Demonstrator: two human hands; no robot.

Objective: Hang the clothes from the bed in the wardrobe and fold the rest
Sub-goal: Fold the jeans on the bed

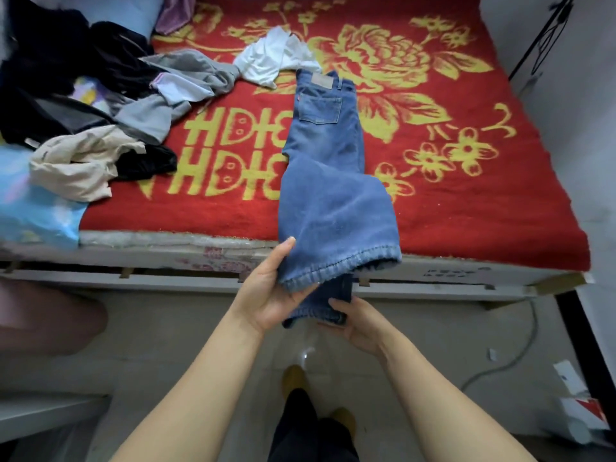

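A red blanket (466,208) with yellow flowers covers the bed above pale floor tiles (186,335).

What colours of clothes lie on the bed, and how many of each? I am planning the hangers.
Blue jeans: 1
White garment: 1
Grey garment: 1
Beige garment: 1
Black heap: count unclear
Total: 4 distinct, plus the heap

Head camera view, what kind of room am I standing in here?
Most likely a small bedroom. A bed with a red and yellow floral blanket fills the view, loose clothes are piled on its left side, and both hands hold blue denim jeans at its edge.
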